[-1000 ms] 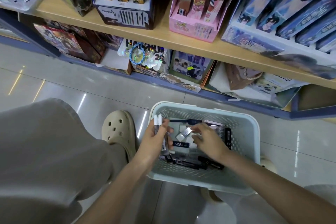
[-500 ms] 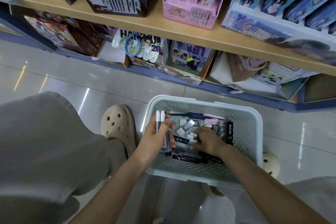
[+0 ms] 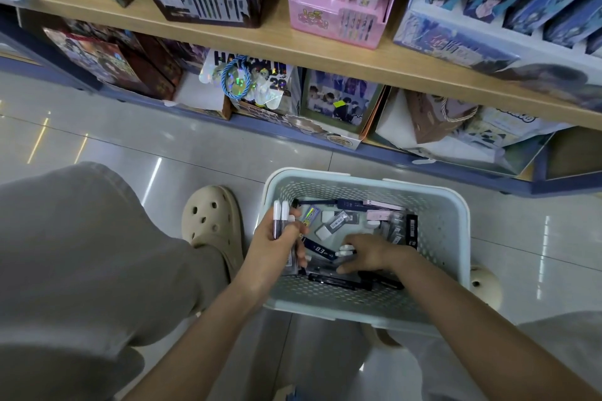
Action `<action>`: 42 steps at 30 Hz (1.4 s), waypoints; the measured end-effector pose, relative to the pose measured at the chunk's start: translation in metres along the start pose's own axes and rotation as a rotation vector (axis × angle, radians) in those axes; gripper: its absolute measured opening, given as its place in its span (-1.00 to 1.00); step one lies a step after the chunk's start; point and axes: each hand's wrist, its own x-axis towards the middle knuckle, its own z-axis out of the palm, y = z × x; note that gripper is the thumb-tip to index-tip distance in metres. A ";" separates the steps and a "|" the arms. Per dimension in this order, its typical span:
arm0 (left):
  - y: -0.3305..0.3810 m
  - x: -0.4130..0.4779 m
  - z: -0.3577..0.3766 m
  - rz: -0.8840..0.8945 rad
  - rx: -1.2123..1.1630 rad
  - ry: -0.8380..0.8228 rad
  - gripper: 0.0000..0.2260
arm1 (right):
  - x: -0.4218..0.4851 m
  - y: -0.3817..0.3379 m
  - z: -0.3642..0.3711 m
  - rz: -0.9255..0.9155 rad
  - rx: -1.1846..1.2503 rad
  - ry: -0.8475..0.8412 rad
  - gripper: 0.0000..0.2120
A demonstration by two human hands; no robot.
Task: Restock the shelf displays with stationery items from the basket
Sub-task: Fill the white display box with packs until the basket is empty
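Note:
A pale blue perforated basket (image 3: 452, 231) stands on the floor, holding several pens, erasers and small packs. My left hand (image 3: 277, 244) is at the basket's left wall and grips two white-capped pens (image 3: 280, 216) upright, with other dark items below its fingers. My right hand (image 3: 368, 254) reaches down into the basket, fingers curled around white-capped pens (image 3: 345, 251) lying among black pens (image 3: 338, 280). A dark blue pack (image 3: 321, 249) lies between my two hands.
A wooden shelf (image 3: 293, 45) above carries a dark pen display box (image 3: 202, 0), a pink display box (image 3: 338, 16) and blue boxes (image 3: 488, 26). The lower shelf holds printed packs and bags. My knee (image 3: 81, 254) and beige clog (image 3: 211, 218) lie left of the basket.
My right hand has moved from the basket's middle down toward its near side and closed on white-capped pens. My left hand keeps hold of its two pens. The view has shifted nearer.

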 end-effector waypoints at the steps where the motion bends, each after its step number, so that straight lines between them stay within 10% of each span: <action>1: 0.000 0.000 0.000 -0.002 0.001 0.000 -0.87 | 0.000 0.001 0.000 0.007 0.054 0.007 -0.48; 10: -0.004 0.002 0.000 0.026 0.023 0.049 -0.92 | -0.030 -0.022 -0.021 -0.151 0.472 0.519 -0.80; 33: 0.132 -0.111 0.030 0.515 -0.063 -0.157 -0.90 | -0.286 -0.151 -0.107 -0.516 0.990 0.788 -0.81; 42: 0.226 -0.156 0.045 0.817 -0.075 -0.212 -0.91 | -0.430 -0.178 -0.202 -0.667 0.601 1.507 -0.90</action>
